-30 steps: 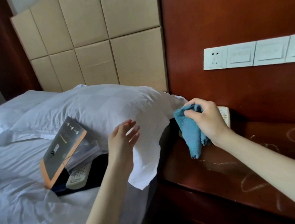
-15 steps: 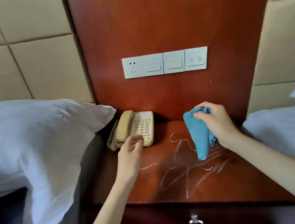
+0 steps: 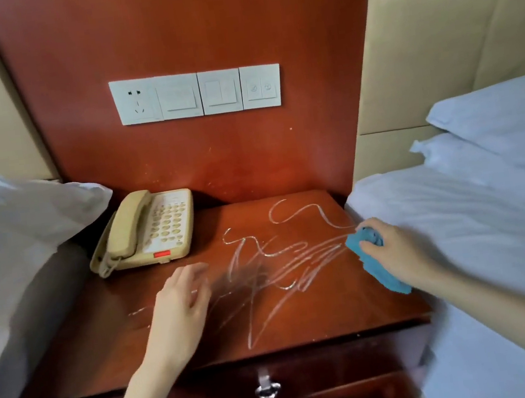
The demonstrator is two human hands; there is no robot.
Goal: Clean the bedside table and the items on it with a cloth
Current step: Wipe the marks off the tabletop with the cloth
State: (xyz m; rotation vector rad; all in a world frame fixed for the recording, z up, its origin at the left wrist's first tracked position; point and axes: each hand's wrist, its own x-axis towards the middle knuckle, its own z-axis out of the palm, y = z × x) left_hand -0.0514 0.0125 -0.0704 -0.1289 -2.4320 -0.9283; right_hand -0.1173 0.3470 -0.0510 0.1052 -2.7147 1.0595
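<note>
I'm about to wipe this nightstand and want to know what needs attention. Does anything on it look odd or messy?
Yes. White scribbled streaks loop and zigzag across the bedside table top, from mid-surface toward the right edge, where the right hand presses the blue cloth. The telephone sits slightly askew at the back left.

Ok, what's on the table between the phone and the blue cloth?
In the head view, only white scribble marks on the bare table top separate the phone from the cloth.
</note>
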